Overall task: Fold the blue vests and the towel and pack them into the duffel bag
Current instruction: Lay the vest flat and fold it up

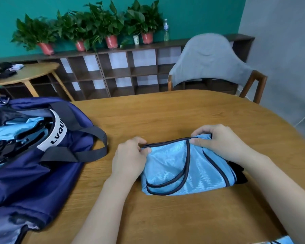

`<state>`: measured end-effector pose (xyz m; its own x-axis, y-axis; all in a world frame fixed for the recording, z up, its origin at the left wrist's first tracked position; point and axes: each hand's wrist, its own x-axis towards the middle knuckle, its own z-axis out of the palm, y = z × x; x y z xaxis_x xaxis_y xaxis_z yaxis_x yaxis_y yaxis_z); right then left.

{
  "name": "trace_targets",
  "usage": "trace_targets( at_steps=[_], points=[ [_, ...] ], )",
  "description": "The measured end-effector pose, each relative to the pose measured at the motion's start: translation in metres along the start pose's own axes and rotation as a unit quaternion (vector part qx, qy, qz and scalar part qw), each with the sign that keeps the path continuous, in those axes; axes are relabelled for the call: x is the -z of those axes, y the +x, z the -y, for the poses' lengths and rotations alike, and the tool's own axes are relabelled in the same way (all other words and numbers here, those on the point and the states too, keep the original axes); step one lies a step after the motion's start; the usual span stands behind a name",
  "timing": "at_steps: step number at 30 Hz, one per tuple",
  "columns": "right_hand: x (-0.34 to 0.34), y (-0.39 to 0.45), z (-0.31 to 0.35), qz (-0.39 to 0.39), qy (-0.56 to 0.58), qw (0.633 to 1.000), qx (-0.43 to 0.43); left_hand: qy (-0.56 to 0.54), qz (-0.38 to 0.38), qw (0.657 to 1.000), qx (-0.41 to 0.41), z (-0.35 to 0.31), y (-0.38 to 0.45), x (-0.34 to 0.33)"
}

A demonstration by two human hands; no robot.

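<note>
Vest in hand: the folded blue vest is lying on the worktop in front of you, dark trim curving across its top layer, something black showing under its right end.
Left hand: your left hand is pinching the vest's far left corner between thumb and curled fingers.
Right hand: your right hand is gripping the far right corner, fingers curled over the bunched edge.
Step, as it looks: you are squaring off the fold, or getting ready to lift the bundle.
Doing it well: keep both corners taut and level while you are drawing the far edge over, because this slick mesh is likely to slide open; press the layers flat before lifting.
Duffel bag: the navy duffel bag is sitting open to your left, apart from the vest, with light blue fabric already inside and its dark straps trailing toward you; carry the bundle over them, not through.
Towel: you are not seeing it clearly anywhere here.
Near edge: another scrap of blue is peeking in at the bottom right.
</note>
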<state>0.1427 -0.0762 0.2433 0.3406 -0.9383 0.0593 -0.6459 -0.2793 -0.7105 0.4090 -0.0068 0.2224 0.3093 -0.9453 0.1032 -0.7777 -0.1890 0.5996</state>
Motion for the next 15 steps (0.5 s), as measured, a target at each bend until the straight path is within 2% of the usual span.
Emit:
trace_targets(
  at_steps=[2,5,7,9,10,13,15],
  points=[
    [0.000,-0.003,0.002,-0.028,-0.025,0.999,0.012,0.012,-0.017,1.000,-0.021,-0.002,-0.003,0.001],
    [0.001,-0.015,0.011,-0.109,-0.131,0.984,0.061,-0.001,-0.053,0.986,-0.158,-0.004,-0.008,0.003],
    [-0.003,-0.032,0.028,-0.172,-0.156,0.966,0.117,-0.042,-0.015,0.970,-0.240,-0.007,-0.014,0.006],
    [-0.014,-0.051,0.045,-0.199,-0.140,0.959,0.144,-0.045,0.038,0.960,-0.276,-0.005,-0.018,0.003],
    [-0.021,-0.061,0.051,-0.183,-0.139,0.965,0.126,-0.028,0.053,0.959,-0.278,-0.001,-0.020,-0.001],
    [-0.042,-0.086,0.059,-0.052,-0.189,0.980,0.009,-0.002,0.068,0.966,-0.251,0.010,-0.022,-0.004],
    [-0.051,-0.092,0.050,-0.043,-0.254,0.966,-0.019,0.012,0.059,0.970,-0.236,0.013,-0.025,0.000]
  ],
)
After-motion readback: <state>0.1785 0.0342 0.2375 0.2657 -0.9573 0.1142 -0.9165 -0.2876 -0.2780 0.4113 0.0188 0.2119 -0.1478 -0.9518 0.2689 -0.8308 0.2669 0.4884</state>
